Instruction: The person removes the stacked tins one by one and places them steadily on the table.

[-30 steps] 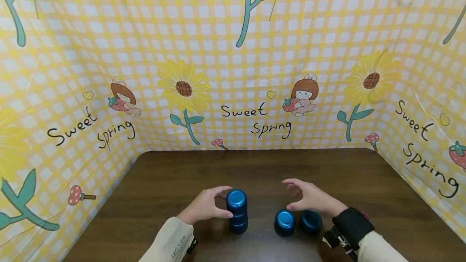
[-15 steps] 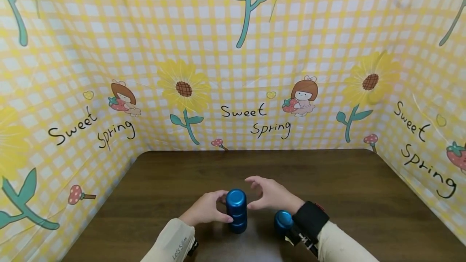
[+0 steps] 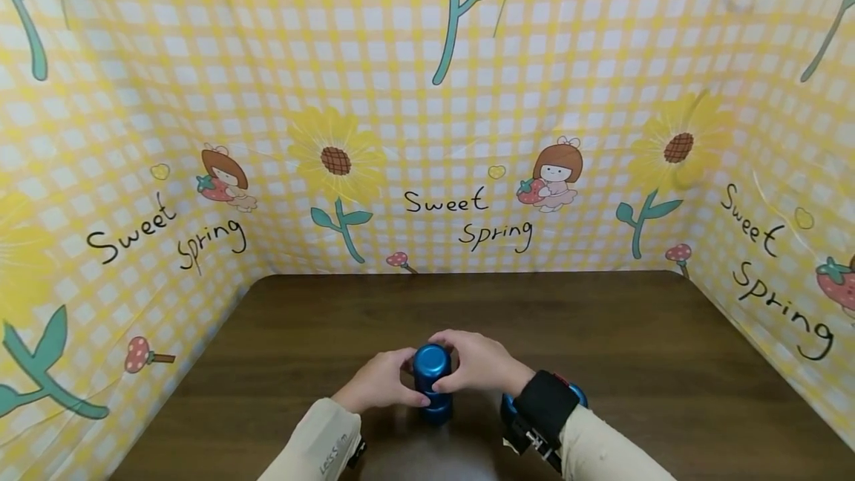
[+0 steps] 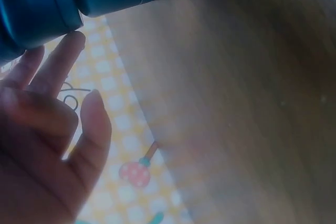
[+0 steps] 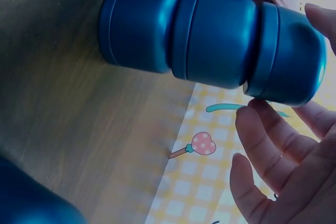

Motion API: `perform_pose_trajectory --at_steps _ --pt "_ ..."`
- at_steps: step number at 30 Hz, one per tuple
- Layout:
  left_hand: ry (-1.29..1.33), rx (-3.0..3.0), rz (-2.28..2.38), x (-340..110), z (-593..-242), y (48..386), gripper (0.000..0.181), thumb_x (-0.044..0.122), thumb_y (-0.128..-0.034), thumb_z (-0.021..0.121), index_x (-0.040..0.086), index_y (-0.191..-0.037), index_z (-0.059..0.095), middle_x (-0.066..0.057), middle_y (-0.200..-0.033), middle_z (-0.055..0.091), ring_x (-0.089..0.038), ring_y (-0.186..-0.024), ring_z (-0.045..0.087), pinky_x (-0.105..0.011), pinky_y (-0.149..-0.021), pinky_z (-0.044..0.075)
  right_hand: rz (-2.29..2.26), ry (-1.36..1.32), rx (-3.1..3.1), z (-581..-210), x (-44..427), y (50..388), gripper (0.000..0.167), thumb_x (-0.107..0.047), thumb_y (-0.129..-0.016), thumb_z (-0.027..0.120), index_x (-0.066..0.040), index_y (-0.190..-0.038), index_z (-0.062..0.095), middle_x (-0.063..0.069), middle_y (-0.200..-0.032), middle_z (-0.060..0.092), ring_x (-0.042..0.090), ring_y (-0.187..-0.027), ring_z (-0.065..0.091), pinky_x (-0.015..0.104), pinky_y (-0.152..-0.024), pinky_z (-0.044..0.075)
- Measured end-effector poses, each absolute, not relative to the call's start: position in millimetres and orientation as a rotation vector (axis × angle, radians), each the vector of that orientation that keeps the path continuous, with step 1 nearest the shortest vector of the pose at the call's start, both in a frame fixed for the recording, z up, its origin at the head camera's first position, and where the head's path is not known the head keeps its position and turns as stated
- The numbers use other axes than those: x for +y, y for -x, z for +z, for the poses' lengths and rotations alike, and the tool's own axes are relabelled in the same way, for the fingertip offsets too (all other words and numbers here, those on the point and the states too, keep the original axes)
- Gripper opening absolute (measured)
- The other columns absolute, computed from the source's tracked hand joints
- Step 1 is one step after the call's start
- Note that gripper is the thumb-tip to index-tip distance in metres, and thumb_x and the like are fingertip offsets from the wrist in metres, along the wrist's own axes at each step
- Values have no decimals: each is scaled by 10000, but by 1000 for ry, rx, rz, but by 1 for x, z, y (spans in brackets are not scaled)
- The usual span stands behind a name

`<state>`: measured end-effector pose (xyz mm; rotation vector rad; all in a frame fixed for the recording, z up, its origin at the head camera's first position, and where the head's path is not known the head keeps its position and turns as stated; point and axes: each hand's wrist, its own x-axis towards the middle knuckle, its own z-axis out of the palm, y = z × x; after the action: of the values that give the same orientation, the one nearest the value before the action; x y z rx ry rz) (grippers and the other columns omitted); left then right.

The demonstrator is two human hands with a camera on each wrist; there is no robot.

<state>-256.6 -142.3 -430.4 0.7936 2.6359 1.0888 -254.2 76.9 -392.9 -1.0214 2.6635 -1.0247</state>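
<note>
Three blue metallic cylinders stand stacked upright, the top one (image 3: pixel 432 361) (image 5: pixel 294 56) set slightly off line from the middle one (image 5: pixel 218 38); the bottom one (image 5: pixel 142 27) rests on the table. From the left, my left hand (image 3: pixel 382 383) (image 4: pixel 44 124) curves round the stack, its thumb at the middle cylinder. My right hand (image 3: pixel 482 364) (image 5: pixel 294 166) grips the top cylinder from the right, thumb in front and fingers behind. The left wrist view shows fingertips against a blue side.
Two more blue cylinders sit to the right of the stack, one (image 3: pixel 509 410) and another (image 3: pixel 578 394), both largely hidden by the right wrist and its black band. The brown table (image 3: pixel 467 303) ends at a yellow checked cloth (image 3: pixel 427 125) behind and at both sides.
My right hand has moved left from above the two separate cylinders to the stack and now grips its top. My left hand has stayed almost still at the stack.
</note>
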Motion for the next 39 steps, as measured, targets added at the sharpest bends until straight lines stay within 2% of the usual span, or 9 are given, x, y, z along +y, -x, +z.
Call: perform_pose_trajectory --at_steps 19,23,30,39 --pt "-812 2652 1057 -142 -428 257 414 254 -742 829 51 -1055 649 8 -929 677 -167 -849 615 -367 -778 504 -1019 991 2673 -390 75 254 502 -328 -780 773 -106 -1192 591 12 -1032 648 121 -875 597 289 -752 517" --pt "-791 2623 1071 -141 -427 256 428 242 -752 826 25 -1072 641 -15 -929 677 -214 -857 629 -400 -788 518 -1003 1001 2704 -387 78 255 503 -324 -777 776 -101 -1189 590 18 -1024 651 127 -868 601 294 -745 519" --pt "-728 2594 1097 -141 -426 256 529 255 -752 830 3 -1168 622 -74 -1037 681 -229 -943 637 -462 -863 504 -979 1026 2736 -380 92 255 498 -310 -778 779 -91 -1182 588 18 -1009 654 132 -850 597 303 -738 520" --pt "-685 2603 1096 -141 -425 254 513 272 -747 833 42 -1157 628 -31 -1012 674 -216 -938 623 -487 -863 491 -985 900 2750 -375 124 253 517 -298 -770 788 -67 -1183 582 24 -1005 635 155 -860 579 383 -758 510"
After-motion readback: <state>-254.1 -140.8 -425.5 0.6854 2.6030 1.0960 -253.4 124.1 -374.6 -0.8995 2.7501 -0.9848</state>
